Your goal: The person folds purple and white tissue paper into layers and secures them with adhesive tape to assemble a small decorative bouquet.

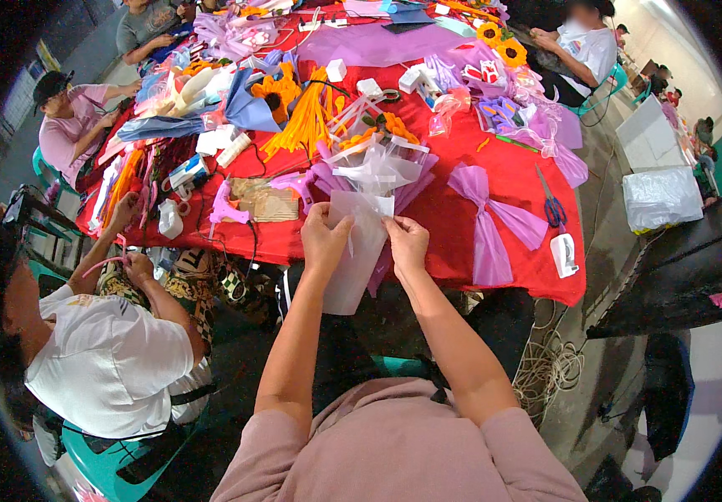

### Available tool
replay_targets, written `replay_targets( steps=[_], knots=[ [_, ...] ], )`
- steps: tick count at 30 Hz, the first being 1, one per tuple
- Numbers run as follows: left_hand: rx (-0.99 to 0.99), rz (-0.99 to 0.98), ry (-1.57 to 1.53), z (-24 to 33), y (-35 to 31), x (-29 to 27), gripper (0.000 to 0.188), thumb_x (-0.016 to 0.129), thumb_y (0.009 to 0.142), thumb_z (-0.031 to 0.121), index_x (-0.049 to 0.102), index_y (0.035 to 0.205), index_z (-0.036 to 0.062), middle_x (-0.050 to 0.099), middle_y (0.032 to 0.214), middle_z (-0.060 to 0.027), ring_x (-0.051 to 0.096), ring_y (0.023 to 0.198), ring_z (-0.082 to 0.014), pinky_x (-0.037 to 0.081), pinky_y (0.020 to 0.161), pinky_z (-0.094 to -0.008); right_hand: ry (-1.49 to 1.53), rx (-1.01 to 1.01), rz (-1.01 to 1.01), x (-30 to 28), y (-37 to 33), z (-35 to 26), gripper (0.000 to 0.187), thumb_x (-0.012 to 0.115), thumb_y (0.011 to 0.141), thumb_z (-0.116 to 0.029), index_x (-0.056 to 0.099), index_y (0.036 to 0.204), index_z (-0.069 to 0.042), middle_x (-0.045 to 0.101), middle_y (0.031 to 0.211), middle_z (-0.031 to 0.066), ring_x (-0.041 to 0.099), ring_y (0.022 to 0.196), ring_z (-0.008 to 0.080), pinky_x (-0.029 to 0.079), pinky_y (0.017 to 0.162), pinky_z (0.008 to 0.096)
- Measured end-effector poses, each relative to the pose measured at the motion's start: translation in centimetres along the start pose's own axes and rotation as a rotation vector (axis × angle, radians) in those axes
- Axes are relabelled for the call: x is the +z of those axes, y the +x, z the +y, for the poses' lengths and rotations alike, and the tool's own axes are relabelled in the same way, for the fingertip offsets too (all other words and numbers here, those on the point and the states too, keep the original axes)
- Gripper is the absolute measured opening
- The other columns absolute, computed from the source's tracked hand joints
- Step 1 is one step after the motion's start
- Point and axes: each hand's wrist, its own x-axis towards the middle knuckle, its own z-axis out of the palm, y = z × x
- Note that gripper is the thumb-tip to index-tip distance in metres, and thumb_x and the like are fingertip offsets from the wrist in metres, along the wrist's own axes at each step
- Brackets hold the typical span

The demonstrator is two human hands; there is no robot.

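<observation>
Over red tablecloth [461,180], left hand [324,240], right hand [408,244], pinching translucent cone-shaped wrap [352,263]

The bench [461,209] wears a red cloth. The wrapping sheet [359,243] is frosted white and see-through, with purple paper [415,188] behind it. A ribbon bow [486,222] is pale lilac. The scissors [553,209] have blue handles. The sunflowers [499,43] are yellow with dark centres, and the bundle of sticks [302,121] is orange. The person's shirt [394,452] is dusty pink; a neighbour's shirt [102,360] is white, above patterned brown and black trousers [185,293] and a green chair [118,464].
</observation>
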Motion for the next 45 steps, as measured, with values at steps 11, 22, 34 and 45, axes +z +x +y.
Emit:
replay_targets(
  steps=[11, 22, 34, 45],
  knots=[
    [0.187, 0.135, 0.156, -1.5, 0.1, 1.5, 0.031, 0.072, 0.076, 0.012, 0.061, 0.101, -0.0020, 0.065, 0.092, -0.0169, 0.065, 0.082, -0.0304, 0.051, 0.073, -0.0379, -0.328, -0.159, 0.121, 1.0, 0.1, -0.8, 0.021, 0.077, 0.074, -0.016, 0.066, 0.079, 0.001, 0.068, 0.072, 0.0110, 0.061, 0.062, 0.0192, 0.048, 0.062, 0.0330],
    [0.383, 0.145, 0.273, -1.5, -0.3, 2.3, 0.042, 0.077, 0.069, 0.018, 0.063, 0.104, 0.0005, 0.064, 0.107, -0.0161, 0.060, 0.102, -0.0322, 0.047, 0.090, -0.0410, -0.431, -0.118, 0.116, 1.1, 0.0, -1.1, 0.022, 0.074, 0.075, -0.018, 0.065, 0.082, 0.001, 0.067, 0.079, 0.0174, 0.064, 0.074, 0.0312, 0.048, 0.071, 0.0394],
    [0.237, 0.034, 0.202, -0.8, 0.3, 2.4, 0.050, 0.077, 0.066, 0.012, 0.059, 0.111, -0.0005, 0.058, 0.116, -0.0169, 0.058, 0.106, -0.0338, 0.048, 0.089, -0.0392, -0.481, -0.194, 0.098, 1.0, 1.5, 0.1, 0.020, 0.075, 0.076, -0.016, 0.066, 0.075, 0.002, 0.065, 0.067, 0.0082, 0.057, 0.061, 0.0147, 0.046, 0.059, 0.0326],
    [0.085, 0.041, -0.348, 1.0, -1.6, 0.1, 0.017, 0.064, 0.087, 0.007, 0.062, 0.103, 0.0010, 0.064, 0.091, -0.0025, 0.059, 0.080, -0.0102, 0.048, 0.071, -0.0240, 0.174, 0.100, -0.207, -1.7, -2.2, -6.2, 0.008, 0.071, 0.080, -0.004, 0.064, 0.077, -0.005, 0.063, 0.072, 0.0000, 0.057, 0.065, 0.0094, 0.043, 0.060, 0.0257]
  ],
)
